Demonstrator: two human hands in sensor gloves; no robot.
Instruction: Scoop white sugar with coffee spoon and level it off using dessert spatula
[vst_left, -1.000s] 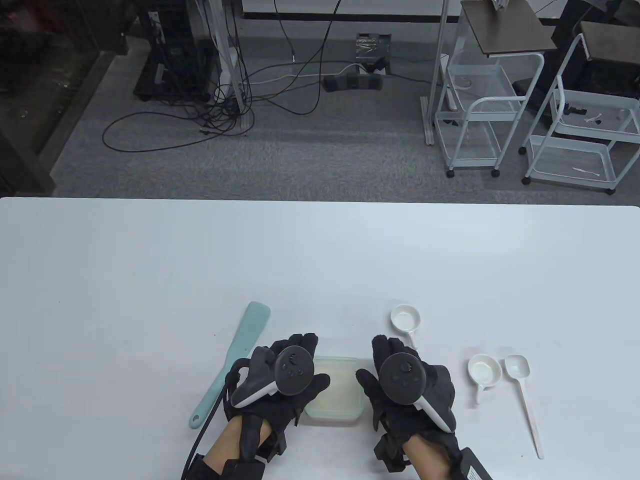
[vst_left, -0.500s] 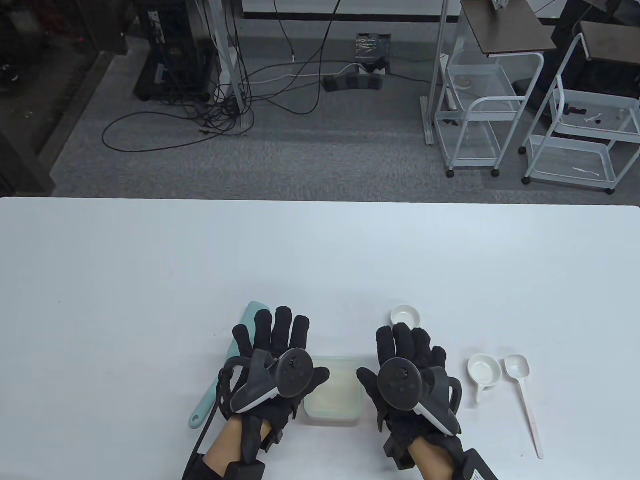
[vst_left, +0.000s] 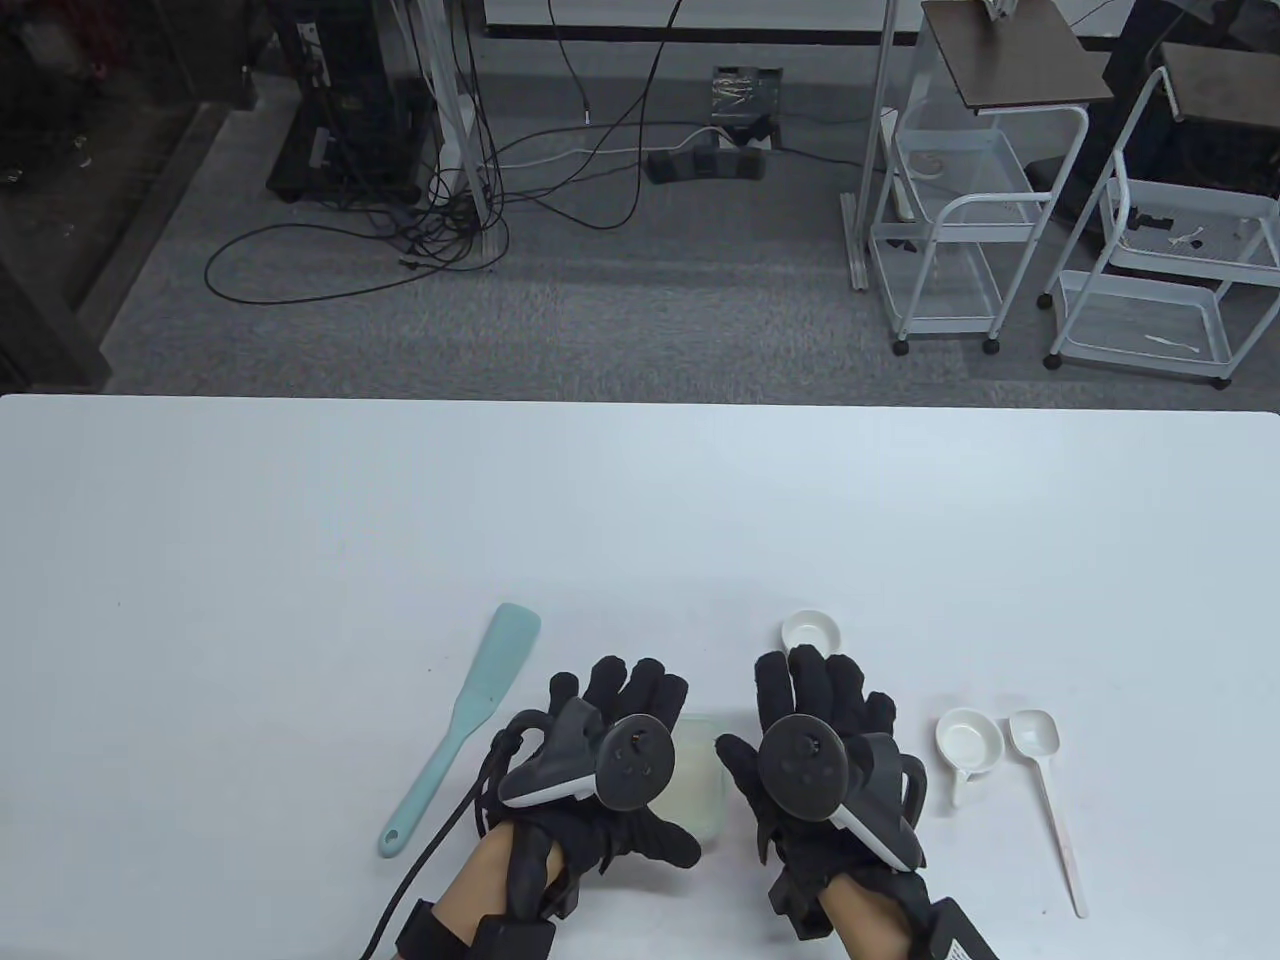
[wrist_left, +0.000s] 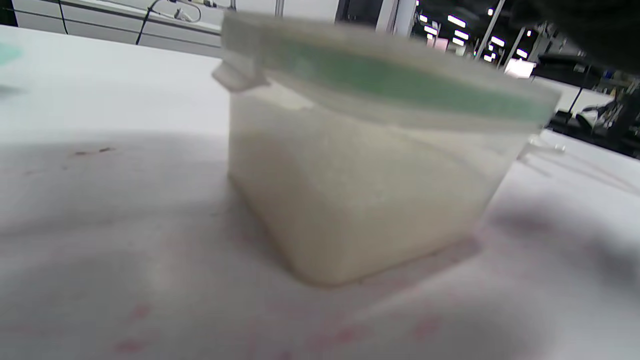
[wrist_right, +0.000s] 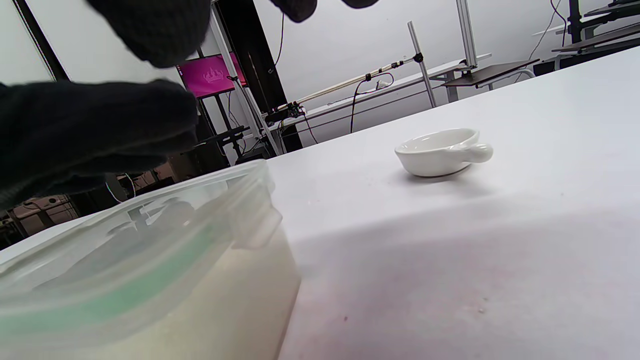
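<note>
A lidded clear container of white sugar (vst_left: 703, 790) stands near the table's front edge; it also shows in the left wrist view (wrist_left: 370, 175) and the right wrist view (wrist_right: 150, 280). My left hand (vst_left: 650, 770) lies spread over its lid, thumb at the front; I cannot see it grip. My right hand (vst_left: 770, 705) is open just right of the container, fingers stretched forward, thumb toward the container. The teal dessert spatula (vst_left: 470, 720) lies left of the left hand. The white coffee spoon (vst_left: 1040, 785) lies at the far right. Neither hand holds a tool.
Two small white handled dishes stand on the table: one (vst_left: 812, 630) just beyond my right fingertips, also in the right wrist view (wrist_right: 440, 150), and one (vst_left: 968, 745) beside the spoon. The table's front edge is close behind my wrists.
My left hand moved right, off the spatula's blade, and now covers the container's lid. My right hand has stayed in place since half a second ago.
</note>
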